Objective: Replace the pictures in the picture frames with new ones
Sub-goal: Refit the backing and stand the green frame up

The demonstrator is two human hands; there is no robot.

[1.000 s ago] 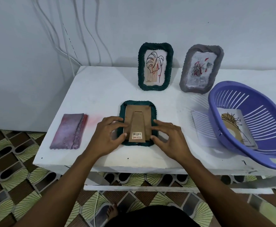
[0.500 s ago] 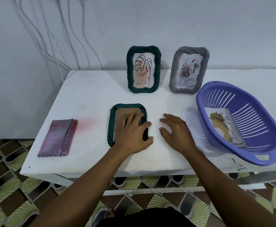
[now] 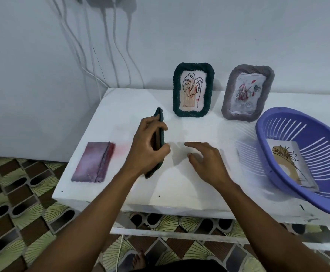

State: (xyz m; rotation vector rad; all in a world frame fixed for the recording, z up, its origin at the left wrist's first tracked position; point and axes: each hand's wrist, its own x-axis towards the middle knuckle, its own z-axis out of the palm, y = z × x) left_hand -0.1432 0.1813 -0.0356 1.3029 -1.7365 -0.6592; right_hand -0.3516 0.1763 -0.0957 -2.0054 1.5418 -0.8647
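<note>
Green frame (image 3: 160, 122) tipped on edge, left of basket (image 3: 263, 134).
Left hand (image 3: 145, 152) grips it, likely to flip it; right hand (image 3: 207, 165) loose-fingered, empty.

Dim even light, soft shadows, wide-angle edge distortion, slight blur

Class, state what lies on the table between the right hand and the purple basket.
Head view: a white paper sheet lies flat there, between right hand and purple basket, striped by shadow.

A folded pink-purple cloth (image 3: 93, 161) lies at the white desk's (image 3: 180, 185) left end. White cables (image 3: 129, 46) hang down the wall (image 3: 219, 32) behind it.
</note>
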